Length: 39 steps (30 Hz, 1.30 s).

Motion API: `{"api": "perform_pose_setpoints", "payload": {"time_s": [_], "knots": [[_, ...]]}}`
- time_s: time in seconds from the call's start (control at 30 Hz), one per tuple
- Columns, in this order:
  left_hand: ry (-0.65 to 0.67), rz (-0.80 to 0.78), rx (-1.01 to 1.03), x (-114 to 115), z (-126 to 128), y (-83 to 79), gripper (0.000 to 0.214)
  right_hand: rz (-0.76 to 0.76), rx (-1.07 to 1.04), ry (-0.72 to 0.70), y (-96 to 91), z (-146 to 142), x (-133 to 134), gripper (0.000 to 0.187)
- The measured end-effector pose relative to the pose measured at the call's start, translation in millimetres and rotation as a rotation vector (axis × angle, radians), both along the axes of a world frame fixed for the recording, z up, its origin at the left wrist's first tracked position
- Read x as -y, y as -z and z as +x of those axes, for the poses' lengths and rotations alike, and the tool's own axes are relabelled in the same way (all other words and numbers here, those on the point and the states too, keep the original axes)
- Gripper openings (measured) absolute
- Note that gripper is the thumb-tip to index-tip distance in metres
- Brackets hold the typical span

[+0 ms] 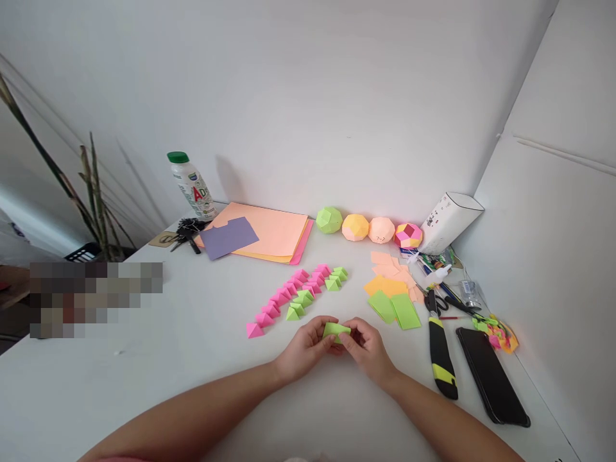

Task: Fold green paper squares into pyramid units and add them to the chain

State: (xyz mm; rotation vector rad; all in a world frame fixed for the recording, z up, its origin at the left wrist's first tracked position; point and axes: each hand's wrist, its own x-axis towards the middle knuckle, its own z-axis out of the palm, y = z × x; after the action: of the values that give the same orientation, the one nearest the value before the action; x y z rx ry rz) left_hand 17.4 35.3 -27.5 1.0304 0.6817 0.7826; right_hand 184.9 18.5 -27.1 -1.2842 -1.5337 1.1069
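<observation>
My left hand and my right hand meet near the front middle of the white table. Both pinch a small folded green paper piece between their fingertips. Just beyond them lie rows of folded pink paper units and folded green paper units. To the right of my hands sit flat green paper squares and orange paper squares.
Against the wall stand paper balls, green, orange, peach and pink-yellow. Sheets of coloured paper, keys and a bottle lie back left. Scissors, a utility knife and a phone lie right.
</observation>
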Motion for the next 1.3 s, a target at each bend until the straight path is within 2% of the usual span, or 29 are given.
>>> {"api": "perform_pose_setpoints", "payload": {"time_s": [0.23,0.7,1.03,1.3], "knots": [[-0.009,-0.026,-0.010,-0.6,0.5,2.9,0.042,-0.006,-0.009,-0.018,-1.1,0.5,0.2,0.024],[0.035,-0.084,-0.120,-0.6,2.5,-3.1,0.040,-0.023,-0.052,-0.001,-0.5,2.0,1.2,0.025],[0.059,-0.058,-0.115,-3.5,2.3,-0.3,0.042,-0.122,-0.171,-0.025,-4.4,-1.0,2.2,0.028],[0.064,-0.053,-0.121,-4.4,2.3,0.4,0.041,-0.140,-0.176,0.002,-1.3,-0.5,1.8,0.028]]}}
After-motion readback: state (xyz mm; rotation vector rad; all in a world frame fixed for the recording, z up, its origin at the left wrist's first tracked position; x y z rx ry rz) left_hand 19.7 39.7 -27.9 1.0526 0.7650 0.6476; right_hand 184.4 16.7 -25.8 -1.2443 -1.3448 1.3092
